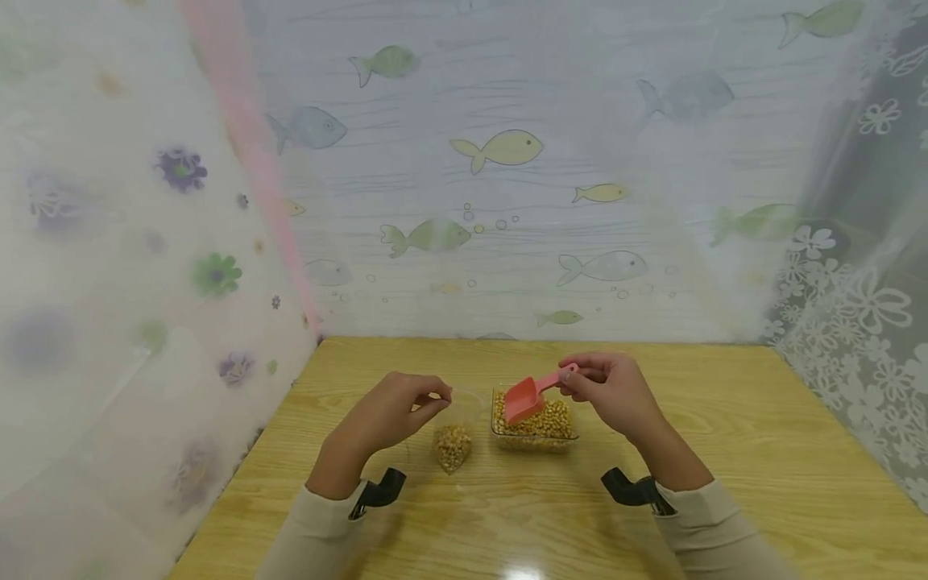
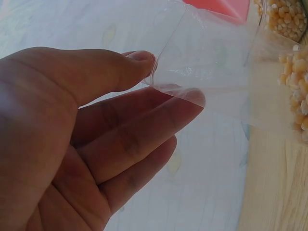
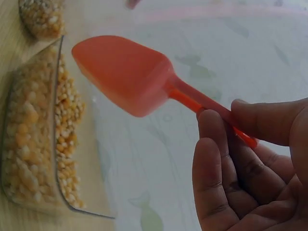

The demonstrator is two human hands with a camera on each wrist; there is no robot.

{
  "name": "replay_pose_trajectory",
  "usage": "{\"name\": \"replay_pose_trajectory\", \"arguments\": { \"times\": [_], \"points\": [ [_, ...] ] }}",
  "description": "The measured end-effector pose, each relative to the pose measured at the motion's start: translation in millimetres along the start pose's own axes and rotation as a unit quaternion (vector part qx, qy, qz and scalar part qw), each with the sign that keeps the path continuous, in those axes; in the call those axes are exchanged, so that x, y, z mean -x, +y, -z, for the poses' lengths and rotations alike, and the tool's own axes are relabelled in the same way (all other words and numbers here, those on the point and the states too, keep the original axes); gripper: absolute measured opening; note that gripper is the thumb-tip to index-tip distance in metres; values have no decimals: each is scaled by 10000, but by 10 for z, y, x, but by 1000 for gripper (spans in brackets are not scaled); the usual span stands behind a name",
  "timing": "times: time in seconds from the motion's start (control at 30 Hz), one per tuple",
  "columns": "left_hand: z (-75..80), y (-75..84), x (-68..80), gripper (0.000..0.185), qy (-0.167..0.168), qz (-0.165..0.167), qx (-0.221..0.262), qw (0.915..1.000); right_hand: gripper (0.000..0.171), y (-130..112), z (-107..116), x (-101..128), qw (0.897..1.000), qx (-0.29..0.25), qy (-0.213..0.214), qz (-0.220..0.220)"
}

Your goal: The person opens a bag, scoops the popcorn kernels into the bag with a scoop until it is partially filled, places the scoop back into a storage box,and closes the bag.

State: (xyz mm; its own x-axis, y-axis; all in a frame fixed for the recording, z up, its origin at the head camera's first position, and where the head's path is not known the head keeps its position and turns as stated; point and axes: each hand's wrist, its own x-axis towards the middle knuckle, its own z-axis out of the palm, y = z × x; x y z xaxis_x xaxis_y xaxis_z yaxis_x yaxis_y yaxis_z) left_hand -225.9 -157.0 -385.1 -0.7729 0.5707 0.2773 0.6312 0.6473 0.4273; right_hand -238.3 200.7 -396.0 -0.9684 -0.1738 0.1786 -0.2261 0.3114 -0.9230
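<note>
The right hand (image 1: 609,392), right of centre, pinches a red scoop (image 1: 524,400) by its handle, likely to steady it above the clear container (image 1: 536,437) of corn (image 1: 553,420), while the left hand (image 1: 393,411), left of centre, pinches a part-filled bag (image 1: 453,449) by its rim, seemingly to hold it upright.

- Below you, a wooden table (image 1: 696,403) with yellowish grain; a white glare (image 1: 524,573) shines on it at the bottom of your head view.
- Facing you, behind the table, a pale sheet (image 1: 558,225) printed with green, blue and yellow fish (image 1: 516,148) and small round bubbles (image 1: 502,225).
- At your left, a whitish panel (image 1: 109,322) with blurred purple and green flowers (image 1: 217,275).
- Between sheet and panel, a slanting pink strip (image 1: 257,153).
- At your right, white flower shapes (image 1: 877,302) against grey.
</note>
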Motion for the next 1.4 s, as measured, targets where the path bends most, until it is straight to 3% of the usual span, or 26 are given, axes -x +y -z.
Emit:
{"name": "replay_pose_trajectory", "arguments": {
  "times": [0.2,0.53,0.87,1.4],
  "points": [
    [-2,2,4,12,-7,-14,15,10000,29,94,-123,4,9998,157,70,29],
    [7,9,-8,11,-22,-75,-12,10000,25,171,-169,42,9935,1073,289,246],
    [24,25,5,12,-44,39,-1,10000,27,169,-39,62,9848,1698,370,65],
    [19,104,49,12,-18,72,-41,10000,34,-15,345,178,9773,2062,426,-224]
  ]
}}
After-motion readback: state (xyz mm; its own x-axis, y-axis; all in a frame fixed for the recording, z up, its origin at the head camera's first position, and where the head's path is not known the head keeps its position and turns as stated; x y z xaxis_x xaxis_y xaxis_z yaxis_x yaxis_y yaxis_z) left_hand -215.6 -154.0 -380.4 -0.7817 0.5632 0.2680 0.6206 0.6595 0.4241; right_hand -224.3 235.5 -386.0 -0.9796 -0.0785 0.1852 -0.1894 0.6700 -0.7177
